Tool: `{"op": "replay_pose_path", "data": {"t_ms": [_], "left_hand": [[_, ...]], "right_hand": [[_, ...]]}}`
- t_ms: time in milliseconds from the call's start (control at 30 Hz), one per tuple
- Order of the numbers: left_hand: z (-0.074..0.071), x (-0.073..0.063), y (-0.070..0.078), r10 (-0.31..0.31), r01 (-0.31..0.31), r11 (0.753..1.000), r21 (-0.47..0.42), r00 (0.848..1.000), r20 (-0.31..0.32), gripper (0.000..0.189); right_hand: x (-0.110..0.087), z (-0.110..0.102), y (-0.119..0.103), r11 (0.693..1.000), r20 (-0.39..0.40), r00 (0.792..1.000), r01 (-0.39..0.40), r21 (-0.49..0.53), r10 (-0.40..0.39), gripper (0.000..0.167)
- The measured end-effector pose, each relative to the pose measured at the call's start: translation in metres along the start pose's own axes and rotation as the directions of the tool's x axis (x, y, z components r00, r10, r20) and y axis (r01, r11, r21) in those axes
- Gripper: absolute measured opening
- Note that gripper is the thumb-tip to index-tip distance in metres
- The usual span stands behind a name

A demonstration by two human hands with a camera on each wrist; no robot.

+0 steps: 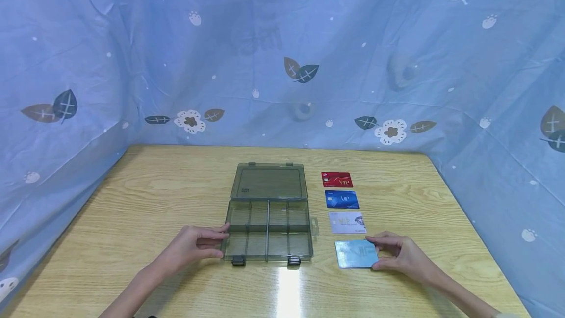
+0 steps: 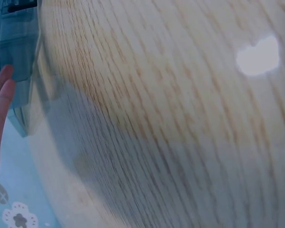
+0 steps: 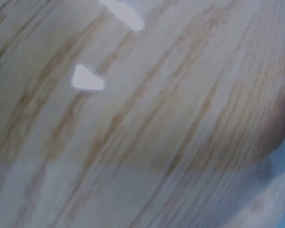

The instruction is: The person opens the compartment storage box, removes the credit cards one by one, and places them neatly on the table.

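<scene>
A clear grey divided plastic box (image 1: 267, 229) lies on the table with its lid (image 1: 269, 181) folded back behind it. My left hand (image 1: 196, 245) rests at the box's left side, fingertips on the wall; the left wrist view shows its fingers (image 2: 1, 97) fairly straight beside the box. On the right, my right hand (image 1: 401, 254) holds a light blue card (image 1: 355, 254) by its right end, thumb at the front corner and fingers at the back corner. Behind that card lie a white VIP card (image 1: 346, 223), a blue VIP card (image 1: 342, 199) and a red VIP card (image 1: 337, 179).
The wooden table (image 1: 172, 185) has a bright light reflection at its front. A hanging tab (image 1: 315, 226) sticks out from the box's right side, and two dark latches (image 1: 239, 260) sit on its front edge. Blue patterned cloth (image 1: 247, 63) surrounds the table at the back and sides.
</scene>
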State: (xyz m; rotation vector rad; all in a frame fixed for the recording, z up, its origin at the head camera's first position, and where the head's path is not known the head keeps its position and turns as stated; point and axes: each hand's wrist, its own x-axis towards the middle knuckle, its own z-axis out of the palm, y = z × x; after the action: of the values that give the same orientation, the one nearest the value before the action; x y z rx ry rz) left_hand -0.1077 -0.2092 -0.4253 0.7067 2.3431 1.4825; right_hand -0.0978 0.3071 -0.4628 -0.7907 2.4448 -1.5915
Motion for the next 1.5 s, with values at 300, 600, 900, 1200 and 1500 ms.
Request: {"op": "replay_pose_path", "data": {"t_ms": [300, 600, 900, 1200, 1500], "left_hand": [[0.0005, 0.0005, -0.0019, 0.023, -0.023, 1.0, 0.005, 1.0, -0.001, 0.049], [0.0005, 0.0003, -0.0021, 0.023, -0.023, 1.0, 0.011, 1.0, -0.003, 0.048], [0.0007, 0.0005, -0.0031, 0.046, -0.045, 0.999, 0.029, 0.999, -0.009, 0.047], [0.0003, 0.0003, -0.0019, 0.021, -0.021, 1.0, 0.017, 1.0, -0.001, 0.047], [0.0001, 0.0009, -0.0035, 0.03, -0.03, 0.999, 0.025, 1.0, 0.0, 0.049]], "right_hand": [[-0.0026, 0.0, 0.0004, 0.996, -0.028, 0.998, -0.063, -0.06, 0.062, 0.055], [-0.0021, 0.0016, 0.0048, 1.0, -0.028, 1.0, -0.009, -0.009, 0.009, 0.054], [-0.0016, 0.0038, 0.0032, 0.945, -0.095, 0.994, 0.027, -0.326, -0.061, 0.054], [0.0023, 0.0054, 0.0034, 0.932, -0.095, 0.993, 0.034, -0.361, -0.073, 0.056], [0.006, 0.0045, 0.0024, 0.932, -0.084, 0.994, 0.035, -0.362, -0.07, 0.053]]}}
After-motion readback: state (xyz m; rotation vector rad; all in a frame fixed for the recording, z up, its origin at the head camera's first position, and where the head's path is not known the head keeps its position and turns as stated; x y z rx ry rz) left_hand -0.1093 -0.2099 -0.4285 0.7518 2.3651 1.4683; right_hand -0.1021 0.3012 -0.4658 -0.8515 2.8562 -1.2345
